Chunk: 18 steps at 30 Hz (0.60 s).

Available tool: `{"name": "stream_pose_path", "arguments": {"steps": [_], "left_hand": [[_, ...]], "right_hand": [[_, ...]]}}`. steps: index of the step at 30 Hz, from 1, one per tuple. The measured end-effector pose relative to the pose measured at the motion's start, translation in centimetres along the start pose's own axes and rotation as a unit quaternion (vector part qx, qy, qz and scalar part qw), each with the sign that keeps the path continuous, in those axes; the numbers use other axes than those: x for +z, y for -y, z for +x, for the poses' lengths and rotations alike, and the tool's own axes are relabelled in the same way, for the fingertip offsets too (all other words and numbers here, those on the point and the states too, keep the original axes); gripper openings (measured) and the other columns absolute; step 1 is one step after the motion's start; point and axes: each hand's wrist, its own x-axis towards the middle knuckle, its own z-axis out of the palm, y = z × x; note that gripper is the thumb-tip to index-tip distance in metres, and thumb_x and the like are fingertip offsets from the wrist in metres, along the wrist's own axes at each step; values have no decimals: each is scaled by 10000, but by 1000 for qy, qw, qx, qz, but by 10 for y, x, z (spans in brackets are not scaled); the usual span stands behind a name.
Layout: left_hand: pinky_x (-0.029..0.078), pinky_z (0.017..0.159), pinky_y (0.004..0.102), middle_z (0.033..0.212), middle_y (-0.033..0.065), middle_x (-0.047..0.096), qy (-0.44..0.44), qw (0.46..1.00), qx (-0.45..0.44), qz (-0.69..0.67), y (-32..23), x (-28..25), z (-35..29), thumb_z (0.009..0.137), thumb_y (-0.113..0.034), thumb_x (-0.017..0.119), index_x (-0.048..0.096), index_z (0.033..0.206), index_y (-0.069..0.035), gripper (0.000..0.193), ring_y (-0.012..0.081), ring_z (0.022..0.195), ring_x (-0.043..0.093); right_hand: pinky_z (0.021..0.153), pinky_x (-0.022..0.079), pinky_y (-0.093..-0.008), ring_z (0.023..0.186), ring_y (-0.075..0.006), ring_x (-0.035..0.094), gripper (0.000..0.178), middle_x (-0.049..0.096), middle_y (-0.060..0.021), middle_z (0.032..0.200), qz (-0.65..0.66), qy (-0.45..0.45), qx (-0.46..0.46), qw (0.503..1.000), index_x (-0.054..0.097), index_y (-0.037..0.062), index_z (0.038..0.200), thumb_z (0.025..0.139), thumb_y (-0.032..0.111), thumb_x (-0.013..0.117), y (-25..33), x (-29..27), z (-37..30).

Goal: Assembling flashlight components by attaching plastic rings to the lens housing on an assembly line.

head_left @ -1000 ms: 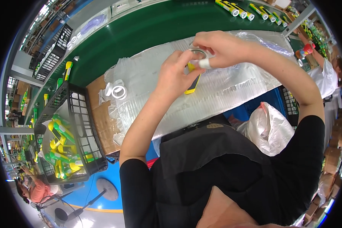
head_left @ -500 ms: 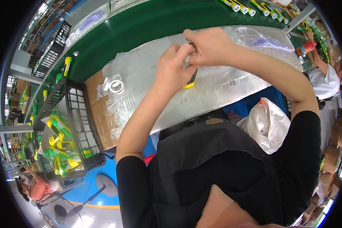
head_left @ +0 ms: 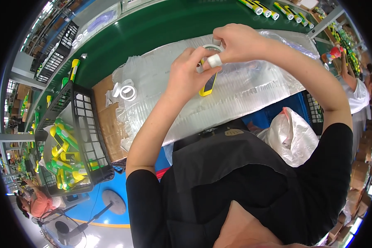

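Over the padded mat my left hand (head_left: 188,70) is closed around the upper part of a yellow flashlight (head_left: 208,87). Its dark-panelled tail points toward me, below the fingers. A white ring (head_left: 213,46) shows at the flashlight's far end, and my right hand (head_left: 239,43) pinches it at the side with curled fingers. White wraps cover the tips of some right-hand fingers. Whether the ring is seated on the flashlight is hidden by the fingers. More white rings (head_left: 128,93) lie on the mat's left part.
A black basket (head_left: 87,128) of green-and-yellow flashlights stands at the left. Several flashlights (head_left: 258,9) lie on the green bench (head_left: 161,29) at the far right. Clear plastic (head_left: 285,41) covers the mat's right end. A white sack (head_left: 291,136) sits near my right arm. Co-workers are at both sides.
My right hand has shifted right and turned, so its wrapped fingertips and the white ring now show. My left hand stays nearly in place with the flashlight.
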Motion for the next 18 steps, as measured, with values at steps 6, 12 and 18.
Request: {"name": "stream_pose_path", "arguments": {"steps": [6, 12, 18], "left_hand": [[525, 666, 303, 887, 65, 663, -12, 997, 46, -63, 5, 3, -4, 676, -88, 847, 635, 967, -66, 361, 196, 776, 641], [520, 661, 297, 890, 67, 664, -14, 997, 40, -58, 4, 0, -6, 673, -81, 848, 633, 961, -65, 360, 181, 762, 627], [509, 652, 294, 915, 59, 672, -8, 997, 33, -67, 5, 0, -4, 683, -78, 844, 625, 974, -68, 364, 170, 726, 602]], "right_hand": [[655, 478, -381, 776, -293, 622, 492, 628, -124, 868, 52, -46, -157, 985, 593, 3, 926, 770, 450, 730, -6, 5, -7], [598, 475, -361, 680, -289, 618, 528, 611, -115, 716, 134, -187, -236, 944, 585, 15, 874, 736, 502, 735, -13, 20, -6], [577, 460, -366, 689, -248, 592, 430, 583, -111, 842, 24, -32, -23, 999, 571, 8, 886, 779, 382, 754, 6, 6, -8]]}}
